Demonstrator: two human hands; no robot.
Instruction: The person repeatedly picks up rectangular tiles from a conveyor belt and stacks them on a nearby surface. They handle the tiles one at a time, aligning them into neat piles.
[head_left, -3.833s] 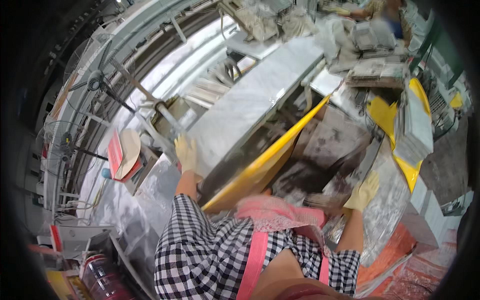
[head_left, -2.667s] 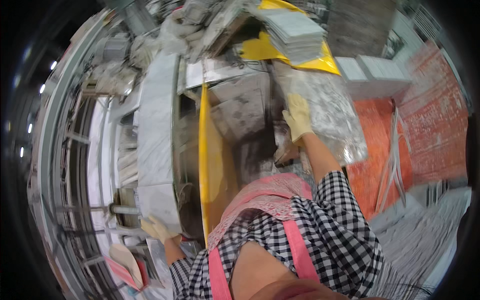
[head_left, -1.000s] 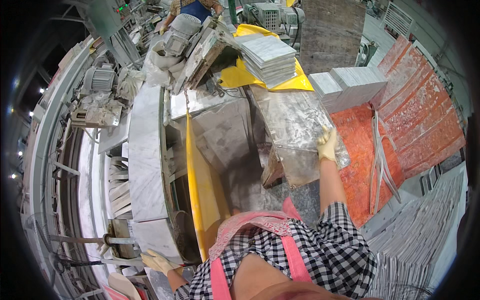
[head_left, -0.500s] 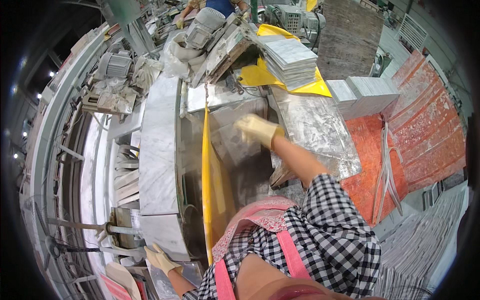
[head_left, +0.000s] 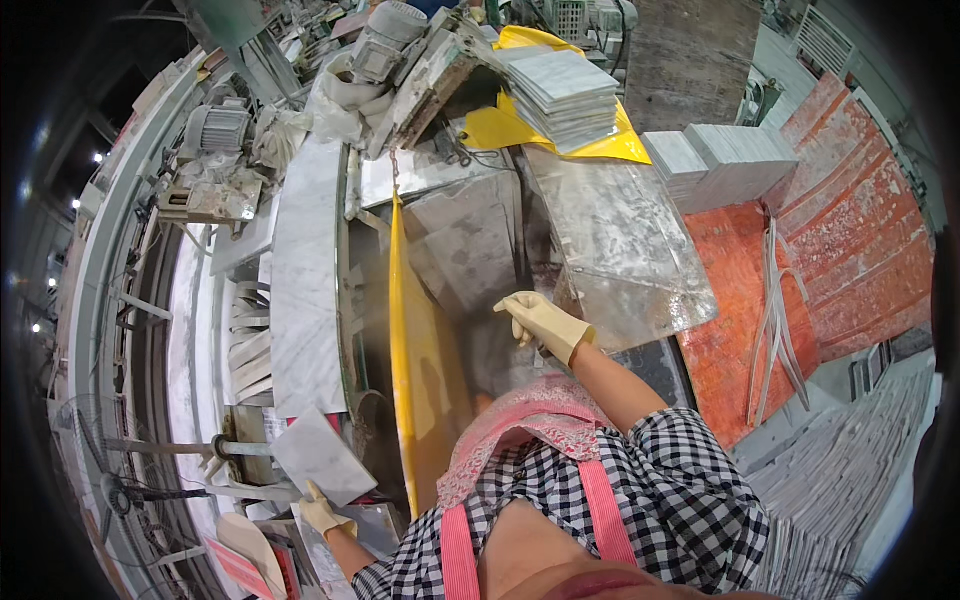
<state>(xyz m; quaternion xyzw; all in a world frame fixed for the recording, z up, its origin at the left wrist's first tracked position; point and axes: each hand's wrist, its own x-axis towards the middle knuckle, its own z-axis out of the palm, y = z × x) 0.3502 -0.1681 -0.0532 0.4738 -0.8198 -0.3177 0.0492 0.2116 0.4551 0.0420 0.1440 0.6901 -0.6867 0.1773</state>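
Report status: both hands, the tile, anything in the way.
Left hand in yellow glove grips square grey marble tile by its lower corner. Right hand, gloved, empty, raised over grey stone slab. Upright yellow board stands between them.

Your hands have shifted.
Your right hand (head_left: 543, 322) pulled back nearer your body; your left hand (head_left: 322, 513) now lifts a pale tile (head_left: 322, 457) by its corner.

Rubber-gloved left hand (head_left: 322, 513) grips a smooth, matt grey-veined marble tile (head_left: 322, 458).

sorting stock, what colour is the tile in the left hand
Pale grey-white tile, faintly veined, held by the left hand; head view.
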